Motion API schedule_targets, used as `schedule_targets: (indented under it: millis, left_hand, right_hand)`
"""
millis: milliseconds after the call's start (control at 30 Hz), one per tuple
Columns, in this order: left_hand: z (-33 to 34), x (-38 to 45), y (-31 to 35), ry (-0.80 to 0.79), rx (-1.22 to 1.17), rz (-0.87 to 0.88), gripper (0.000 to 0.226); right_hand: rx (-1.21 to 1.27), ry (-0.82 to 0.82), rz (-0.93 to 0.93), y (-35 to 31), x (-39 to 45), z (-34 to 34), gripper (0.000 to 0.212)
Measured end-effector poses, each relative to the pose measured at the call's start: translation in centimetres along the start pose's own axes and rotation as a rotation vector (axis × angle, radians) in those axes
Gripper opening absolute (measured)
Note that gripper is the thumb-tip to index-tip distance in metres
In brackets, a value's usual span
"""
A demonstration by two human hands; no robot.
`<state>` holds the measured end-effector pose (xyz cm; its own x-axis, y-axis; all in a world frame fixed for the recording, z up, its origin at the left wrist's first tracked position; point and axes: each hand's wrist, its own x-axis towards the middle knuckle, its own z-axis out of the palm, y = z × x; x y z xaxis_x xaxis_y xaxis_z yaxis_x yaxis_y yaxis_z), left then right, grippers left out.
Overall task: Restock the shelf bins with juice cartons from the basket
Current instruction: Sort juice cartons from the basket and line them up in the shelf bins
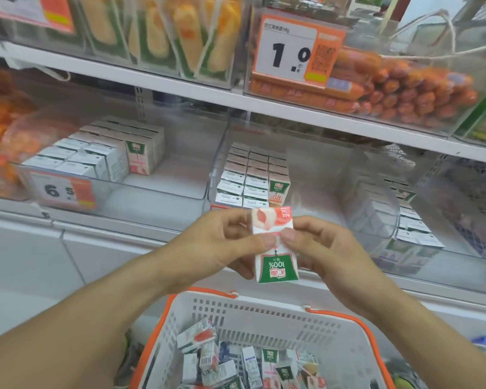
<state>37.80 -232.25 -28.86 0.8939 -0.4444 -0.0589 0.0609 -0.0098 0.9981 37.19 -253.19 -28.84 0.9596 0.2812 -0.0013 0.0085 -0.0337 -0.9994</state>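
Head view. Juice carton (274, 245): held at frame centre, printed face upside down, above the basket. Left hand (222, 245): at 9 o'clock of the carton, fingers curled round its left edge, thumb on the front. Right hand (320, 248): at 3 o'clock, thumb and fingers pinching the right edge. Basket (264, 313): white with orange rim, at 6 o'clock, holding loose cartons (236, 363). Middle shelf bin (222, 153): clear, at 12 o'clock of the hands, with rows of cartons. Left shelf bin (163, 189): at 10 o'clock, partly filled.
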Motion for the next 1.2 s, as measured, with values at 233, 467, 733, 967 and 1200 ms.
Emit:
schedule_targets:
  millis: [233, 467, 733, 967, 1200]
  left_hand:
    - [-2.7, -2.3, 0.7, 0.128, -0.386, 0.096, 0.048]
    - [-8.4, -4.3, 1.1, 0.52, 0.023, 0.274, 0.043]
    - [-18.3, -3.2, -4.6, 1.04, 0.749, 0.198, 0.038]
    - [-18.8, -1.4, -6.0, 1.144, 0.817, 0.257, 0.039]
    - [-19.4, -1.3, -6.8, 1.144, 0.866, 0.334, 0.039]
  right_hand:
    - [0.031, -0.096, -0.011, -1.6, 1.6, 3.3, 0.074]
    - [0.041, 0.019, -0.217, -4.3, 5.7, 10.0, 0.045]
    - [-0.603, 0.208, -0.52, -4.6, 16.7, 16.2, 0.045]
    - [-0.977, 0.104, -0.352, -0.6, 29.0, 20.8, 0.031]
    - [-1.144, 0.099, -0.296, 2.0, 31.5, 22.4, 0.031]
